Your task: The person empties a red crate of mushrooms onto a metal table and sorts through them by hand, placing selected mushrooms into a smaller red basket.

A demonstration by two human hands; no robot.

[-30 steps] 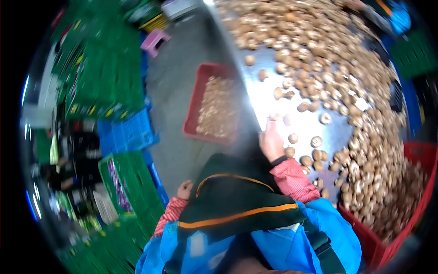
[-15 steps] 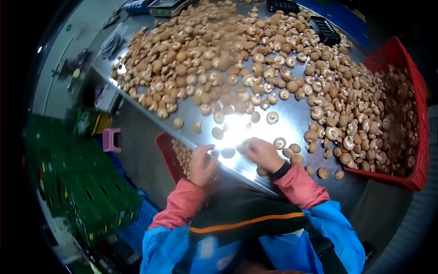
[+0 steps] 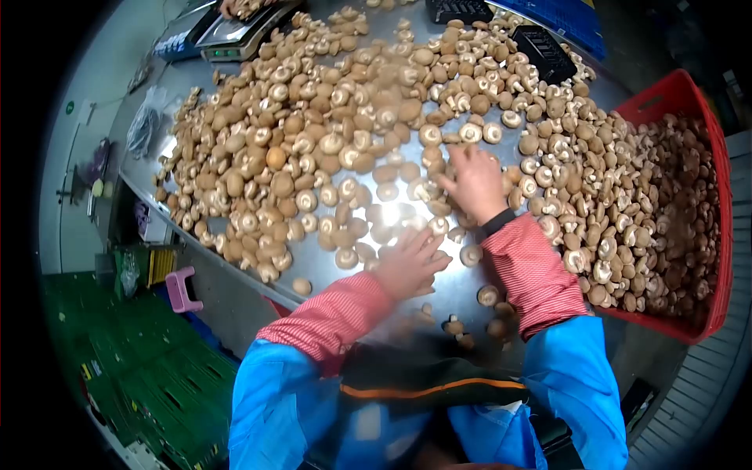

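Brown mushrooms (image 3: 258, 168) with pale stems lie in a broad heap across the metal table (image 3: 313, 262). My right hand (image 3: 478, 184) reaches into the heap's near edge, its fingers apart among the mushrooms. Lower and to the left, my left hand (image 3: 411, 262) is stretched out flat and slightly blurred, fingertips beside a stem-up mushroom (image 3: 438, 226). Neither hand shows anything held. Close to my body, a few loose mushrooms (image 3: 487, 295) lie below the right forearm.
A red crate (image 3: 717, 227) full of mushrooms stands at the right table edge. Black trays (image 3: 544, 55) and a scale (image 3: 235, 35) sit at the back, with another person's hand (image 3: 229, 8) near the scale. Green crates (image 3: 149, 368) and a pink stool (image 3: 182, 290) are left.
Both hands have moved forward from the table's near edge, the right one farther into the heap. The view has shifted, bringing the scale and another person's hand into sight.
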